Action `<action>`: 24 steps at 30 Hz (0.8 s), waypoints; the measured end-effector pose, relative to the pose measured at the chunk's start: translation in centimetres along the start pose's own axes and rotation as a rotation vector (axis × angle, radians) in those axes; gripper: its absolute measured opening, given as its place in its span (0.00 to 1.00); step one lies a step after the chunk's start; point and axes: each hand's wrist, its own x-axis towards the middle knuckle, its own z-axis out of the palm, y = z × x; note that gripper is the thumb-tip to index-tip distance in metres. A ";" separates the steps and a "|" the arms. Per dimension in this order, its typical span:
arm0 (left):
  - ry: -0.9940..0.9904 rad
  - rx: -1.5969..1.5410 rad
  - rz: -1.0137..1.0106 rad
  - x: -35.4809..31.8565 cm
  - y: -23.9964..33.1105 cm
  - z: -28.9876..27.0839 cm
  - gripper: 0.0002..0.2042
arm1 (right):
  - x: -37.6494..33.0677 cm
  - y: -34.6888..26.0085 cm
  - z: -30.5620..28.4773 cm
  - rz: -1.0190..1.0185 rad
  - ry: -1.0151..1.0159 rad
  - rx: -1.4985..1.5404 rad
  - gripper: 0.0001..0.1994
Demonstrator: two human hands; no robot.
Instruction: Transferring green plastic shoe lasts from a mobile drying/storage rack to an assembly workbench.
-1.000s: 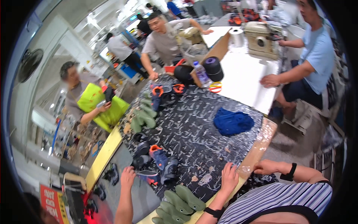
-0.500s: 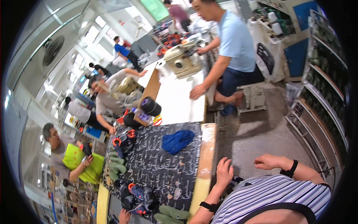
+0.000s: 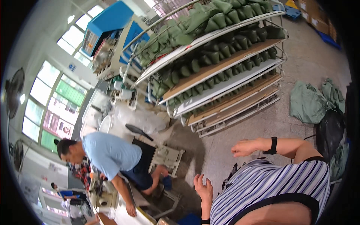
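Note:
My left hand [image 3: 203, 187] is raised in front of my striped top. Its fingers are apart and nothing is in them. To the right, my right hand [image 3: 244, 147] hangs over the grey floor [image 3: 221, 150] with its fingers loosely curled in, and no object shows in it. A black band [image 3: 273, 145] circles my right wrist. Neither hand touches anything. Beyond them stands a tall white-framed rack [image 3: 225, 86], its tiers loaded with green shoe lasts [image 3: 221, 47].
A person in a light blue shirt [image 3: 112, 152] sits at a sewing machine [image 3: 103, 197] on the lower left. Green sacks [image 3: 307, 103] and a black bag [image 3: 330, 131] lie on the right. A blue machine [image 3: 108, 26] stands behind the rack.
My view has swung right, away from the long table with shoes and blue cloth, toward the rack. My left hand sits lower and further left in view; the right hand is further left and higher.

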 end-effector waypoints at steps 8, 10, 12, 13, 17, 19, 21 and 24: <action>-0.281 -0.016 0.225 8.7 1.9 4.4 0.14 | 2.1 2.2 -7.6 -0.063 0.157 0.169 0.14; -0.323 -0.078 0.232 10.9 1.1 4.8 0.14 | 2.9 -0.6 -14.5 -0.204 0.316 0.075 0.13; -0.325 -0.077 0.233 13.4 0.4 4.7 0.14 | 3.8 -4.5 -21.7 -0.162 0.448 0.044 0.12; -0.328 -0.075 0.245 14.7 0.1 4.6 0.14 | 4.5 -6.0 -25.1 -0.221 0.542 -0.049 0.12; -0.317 -0.155 0.174 19.5 -1.2 4.0 0.13 | 9.7 -9.8 -37.6 -0.147 0.756 -0.475 0.13; -0.290 -0.155 0.187 21.4 -2.0 3.5 0.13 | 13.8 -9.9 -43.0 0.096 0.773 -0.709 0.18; -0.282 -0.176 0.170 22.7 -3.7 3.2 0.13 | 17.8 -9.7 -46.4 0.294 0.728 -0.801 0.21; -0.281 -0.215 0.112 24.4 -5.8 3.8 0.14 | 21.8 -7.6 -49.5 0.556 0.627 -0.962 0.27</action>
